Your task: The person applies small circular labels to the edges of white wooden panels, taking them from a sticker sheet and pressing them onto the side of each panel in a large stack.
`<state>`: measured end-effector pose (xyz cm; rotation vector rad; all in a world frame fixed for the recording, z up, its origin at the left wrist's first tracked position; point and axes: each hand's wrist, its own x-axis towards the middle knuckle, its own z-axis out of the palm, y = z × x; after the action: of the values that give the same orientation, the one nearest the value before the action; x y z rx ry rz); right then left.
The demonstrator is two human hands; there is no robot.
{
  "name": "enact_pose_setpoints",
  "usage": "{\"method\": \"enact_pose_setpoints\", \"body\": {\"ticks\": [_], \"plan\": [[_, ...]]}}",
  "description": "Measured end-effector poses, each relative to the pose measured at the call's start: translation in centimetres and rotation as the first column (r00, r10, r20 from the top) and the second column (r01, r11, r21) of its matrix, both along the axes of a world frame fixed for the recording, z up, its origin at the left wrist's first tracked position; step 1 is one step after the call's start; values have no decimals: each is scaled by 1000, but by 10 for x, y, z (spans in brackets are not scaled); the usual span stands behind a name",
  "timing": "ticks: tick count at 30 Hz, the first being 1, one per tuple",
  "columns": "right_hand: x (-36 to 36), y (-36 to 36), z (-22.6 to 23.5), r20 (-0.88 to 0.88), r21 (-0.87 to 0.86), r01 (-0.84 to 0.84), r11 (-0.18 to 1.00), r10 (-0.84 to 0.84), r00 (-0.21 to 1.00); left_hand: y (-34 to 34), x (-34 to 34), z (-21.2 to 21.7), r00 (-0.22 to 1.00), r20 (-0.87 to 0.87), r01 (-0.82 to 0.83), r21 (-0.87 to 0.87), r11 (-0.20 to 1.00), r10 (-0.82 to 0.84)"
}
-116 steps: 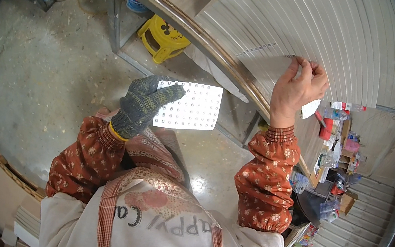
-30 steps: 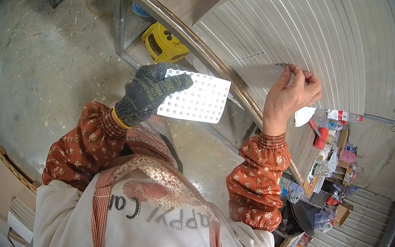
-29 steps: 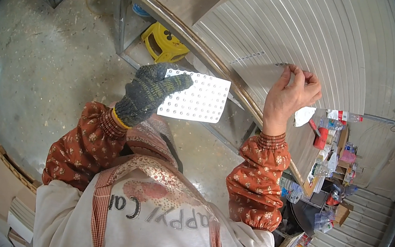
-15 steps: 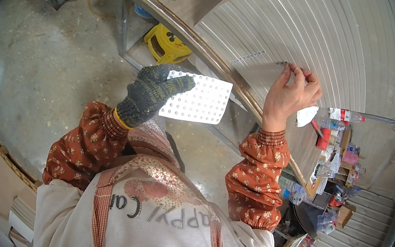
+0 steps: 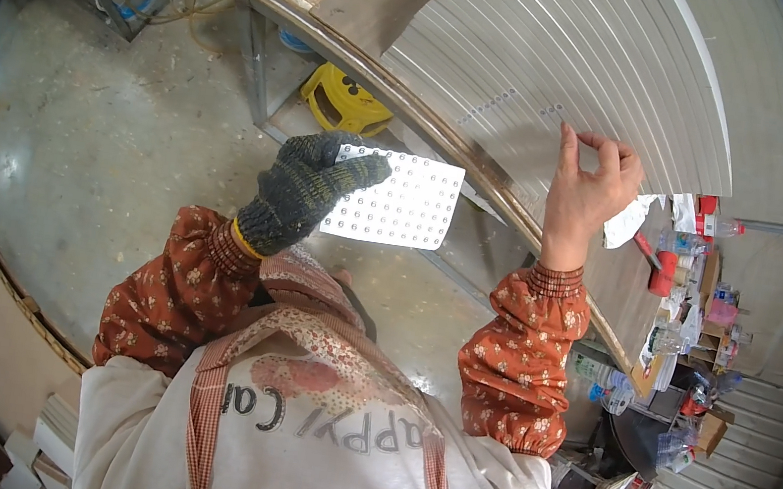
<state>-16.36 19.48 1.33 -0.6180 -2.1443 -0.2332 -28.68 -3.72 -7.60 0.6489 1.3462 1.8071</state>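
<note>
My left hand (image 5: 297, 189), in a dark knitted work glove with a yellow cuff edge, grips a white sheet of small round stickers (image 5: 402, 208) by its left side, thumb on top. The sheet carries rows of small printed marks. My bare right hand (image 5: 595, 185) hovers over light grey ribbed panels (image 5: 539, 50) on the workbench. Its thumb and bent forefinger are slightly apart, with nothing visible between them. Just beyond the fingertips, a short row of small round stickers (image 5: 552, 110) lies on a panel. A longer row (image 5: 487, 106) is to its left.
The bench's wooden edge (image 5: 447, 137) runs diagonally before me. Beneath it stands a yellow stool (image 5: 343, 103). On the bench to the right are crumpled white paper (image 5: 627, 223), a red-handled tool (image 5: 646, 250), a red roll (image 5: 665, 274) and several bottles. A brown board (image 5: 9, 331) is at lower left.
My right thumb and forefinger have parted and drawn back slightly from the panel, uncovering the short sticker row. The left hand still holds the sheet. The whole view has shifted a little.
</note>
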Motion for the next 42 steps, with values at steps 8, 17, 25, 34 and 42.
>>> {"method": "enact_pose_setpoints", "body": {"ticks": [8, 17, 25, 34, 42], "plan": [[-8, -3, -5, -22, -8, 12, 1000, -12, 1000, 1, 4, -1, 996, 82, -22, -18, 1000, 24], [-11, -2, -5, 1, -51, -17, 999, 17, 1000, -1, 4, 1, 996, 80, -39, -59, 997, 43], [-16, 4, -17, -51, 115, -106, 988, 113, 992, 1, 5, 1, 995, 89, -47, -45, 998, 51], [-12, 13, -24, -31, 280, -114, 953, 128, 991, -1, 4, 2, 993, 114, -21, -31, 999, 24], [-12, 14, -21, -12, 297, -150, 943, 161, 987, -7, 3, -11, 846, -522, -102, 49, 994, 112]]}}
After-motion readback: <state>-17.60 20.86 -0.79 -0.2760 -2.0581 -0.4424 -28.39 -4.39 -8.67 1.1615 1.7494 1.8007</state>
